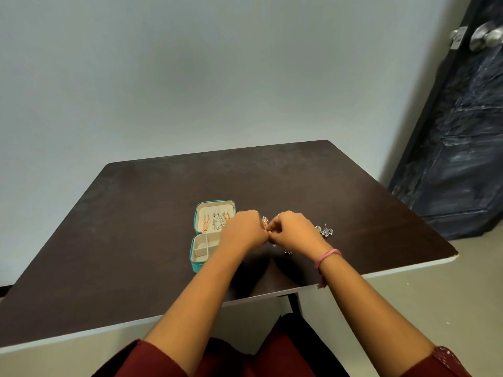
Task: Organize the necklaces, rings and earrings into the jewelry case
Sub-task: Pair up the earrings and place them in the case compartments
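- Fingers of my left hand [243, 229] and my right hand [292, 232] are curled, and their tips meet between the 2 hands, pinching a small gold earring [266, 223].
- Only a lacy gold part of the earring shows above the fingertips; the rest is hidden behind them, so I cannot tell its full shape.
- Both hands hover just above the table [136, 227], immediately right of the jewelry case [211, 235].
- My left hand overlaps the right edge of the case in this view; whether it touches the case cannot be told.
- Jewelry case: teal outside, cream lining, lying open on the table with the lid half on the far side and the tray half nearer me.
- Lid half: necklaces [217, 221] hang in it, some rose-gold, some silver.
- Tray half: divided into compartments; the visible ones show only cream lining, and my left hand covers the right portion.
- Silver earrings [325, 231] lie on the table just beyond my right hand, on its right side.
- 1 more small silver piece [287, 251] lies on the table under my right wrist; it is too small to identify.
- A pink thread band [326, 257] circles my right wrist.
- A dark door [462, 131] with a metal knob [483, 36] stands at the far right, well apart from the table.
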### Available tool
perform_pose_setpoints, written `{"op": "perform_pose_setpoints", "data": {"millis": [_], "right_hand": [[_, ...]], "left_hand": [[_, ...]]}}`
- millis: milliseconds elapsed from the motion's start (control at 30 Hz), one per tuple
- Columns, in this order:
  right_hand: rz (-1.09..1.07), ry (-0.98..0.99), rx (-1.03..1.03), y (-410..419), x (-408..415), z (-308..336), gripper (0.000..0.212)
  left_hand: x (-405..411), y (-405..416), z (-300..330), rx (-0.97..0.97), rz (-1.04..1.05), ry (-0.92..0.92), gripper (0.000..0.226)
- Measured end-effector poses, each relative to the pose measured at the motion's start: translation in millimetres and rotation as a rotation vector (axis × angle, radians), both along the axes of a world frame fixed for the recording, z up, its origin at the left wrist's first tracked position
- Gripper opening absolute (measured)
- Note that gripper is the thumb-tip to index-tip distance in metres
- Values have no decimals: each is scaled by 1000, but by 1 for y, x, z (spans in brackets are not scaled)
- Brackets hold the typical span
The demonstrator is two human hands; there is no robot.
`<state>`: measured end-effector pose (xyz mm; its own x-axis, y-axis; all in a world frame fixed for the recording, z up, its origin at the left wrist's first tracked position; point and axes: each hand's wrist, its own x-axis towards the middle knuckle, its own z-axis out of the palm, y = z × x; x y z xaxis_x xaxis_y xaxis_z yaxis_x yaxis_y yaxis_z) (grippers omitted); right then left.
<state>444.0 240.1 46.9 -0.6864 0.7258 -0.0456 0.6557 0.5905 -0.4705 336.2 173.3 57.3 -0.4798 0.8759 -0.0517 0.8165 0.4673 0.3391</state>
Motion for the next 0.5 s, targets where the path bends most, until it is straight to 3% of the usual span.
{"op": "perform_pose_setpoints", "data": {"millis": [267,500], "right_hand": [[69,421,-93,-12,6,36,15],[195,579,-108,-26,-1,38,23]], "left_hand": [[-13,-41,30,447,59,-495,6],[-34,-81,46,705,32,-603,12]]}}
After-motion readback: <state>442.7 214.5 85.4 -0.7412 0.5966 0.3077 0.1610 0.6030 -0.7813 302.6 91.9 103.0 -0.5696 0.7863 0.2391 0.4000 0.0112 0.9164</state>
